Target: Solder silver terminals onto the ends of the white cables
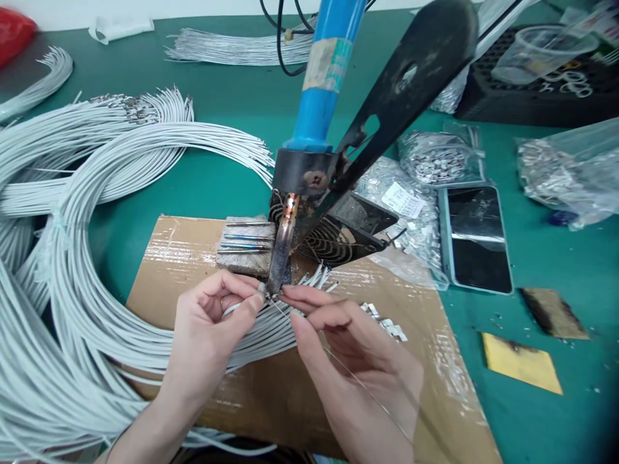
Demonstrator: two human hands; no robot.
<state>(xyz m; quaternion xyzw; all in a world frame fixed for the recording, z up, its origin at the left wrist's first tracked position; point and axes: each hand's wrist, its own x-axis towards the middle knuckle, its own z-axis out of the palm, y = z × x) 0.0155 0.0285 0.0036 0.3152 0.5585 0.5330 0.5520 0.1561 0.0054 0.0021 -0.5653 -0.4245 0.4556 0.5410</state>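
Observation:
A soldering iron (316,109) with a blue handle is clamped upright, its tip (278,267) pointing down between my hands. My left hand (206,338) pinches a white cable (231,310) and keeps its end right at the tip. Between the thumb and fingers of my right hand (360,361) runs a thin solder wire (348,370), which reaches up to the same spot and trails back across the palm. The small joint under the tip is partly covered by fingertips. Beneath both hands lies a bundle of white cables (264,345).
Cardboard (159,270) covers the bench under the work. A black metal stand (401,84) carries the iron, beside a grooved block (244,261). Small metal clips (387,322), a phone (478,238), a yellow sponge (522,362) and bagged parts (438,158) lie right; coiled cables (77,212) fill the left.

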